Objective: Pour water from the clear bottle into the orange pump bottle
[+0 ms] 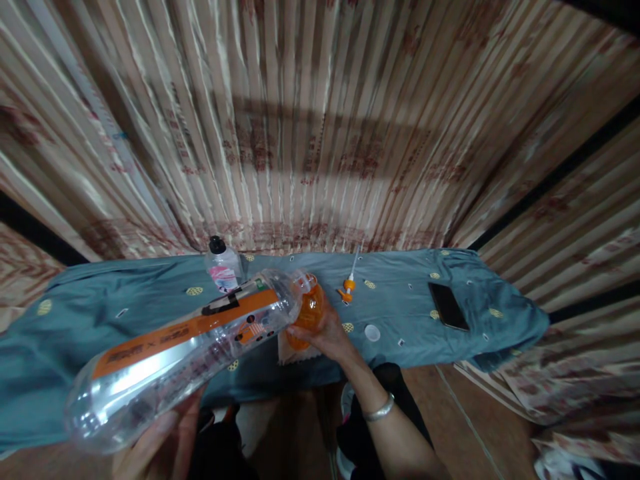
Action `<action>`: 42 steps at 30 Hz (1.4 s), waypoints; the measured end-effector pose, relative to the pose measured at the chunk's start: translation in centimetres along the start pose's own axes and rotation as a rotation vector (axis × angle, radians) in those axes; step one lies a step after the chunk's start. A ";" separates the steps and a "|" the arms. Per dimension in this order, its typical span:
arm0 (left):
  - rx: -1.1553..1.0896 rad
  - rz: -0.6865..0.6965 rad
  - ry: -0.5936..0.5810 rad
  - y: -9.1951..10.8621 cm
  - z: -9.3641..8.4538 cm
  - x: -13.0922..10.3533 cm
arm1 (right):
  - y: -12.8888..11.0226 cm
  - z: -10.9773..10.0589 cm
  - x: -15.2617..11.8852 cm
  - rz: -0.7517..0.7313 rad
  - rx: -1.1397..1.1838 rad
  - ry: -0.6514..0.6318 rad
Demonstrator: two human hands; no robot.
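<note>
My left hand (pixel 157 437) supports a large clear plastic bottle (pixel 185 353) with an orange label from beneath, near its base. The bottle lies tilted, its neck pointing right and meeting the mouth of an orange see-through bottle (pixel 311 307). Around that orange bottle my right hand (pixel 327 333) is closed. Whether liquid passes between the two I cannot tell. An orange pump top (pixel 349 287) with a clear tube rests on the cloth right of my right hand. Nearer me sits a small white round cap (pixel 372 333). Under the orange bottle, a pale packet (pixel 290 353) is partly hidden.
A clear bottle with a black cap (pixel 218 245) stands at the back left. A dark phone (pixel 449 307) lies on the right of the teal patterned cloth (pixel 400 273). Pleated curtains (pixel 310 120) hang behind and at both sides, with dark poles (pixel 550 180) at the right.
</note>
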State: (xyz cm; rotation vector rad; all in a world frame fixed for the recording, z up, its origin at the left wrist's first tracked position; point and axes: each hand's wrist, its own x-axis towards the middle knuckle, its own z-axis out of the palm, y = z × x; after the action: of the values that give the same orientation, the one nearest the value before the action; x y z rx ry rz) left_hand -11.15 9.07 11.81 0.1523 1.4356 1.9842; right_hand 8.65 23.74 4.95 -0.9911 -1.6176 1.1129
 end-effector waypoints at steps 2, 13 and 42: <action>0.000 -0.017 0.009 0.0 -0.1 0.0 | 0.1 0.0 0.0 0.002 -0.028 0.010; 0.029 -0.115 0.060 0.1 -0.7 -0.4 | -0.2 -0.2 -0.1 0.000 -0.028 0.003; 0.042 0.023 -0.025 0.5 0.3 -1.0 | -0.2 -0.2 -0.1 0.009 -0.069 0.014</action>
State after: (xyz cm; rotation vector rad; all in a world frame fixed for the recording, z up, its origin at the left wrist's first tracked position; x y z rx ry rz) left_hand -10.50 8.66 12.67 0.2116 1.4662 1.9645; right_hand 8.89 23.60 5.16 -1.0496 -1.6515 1.0600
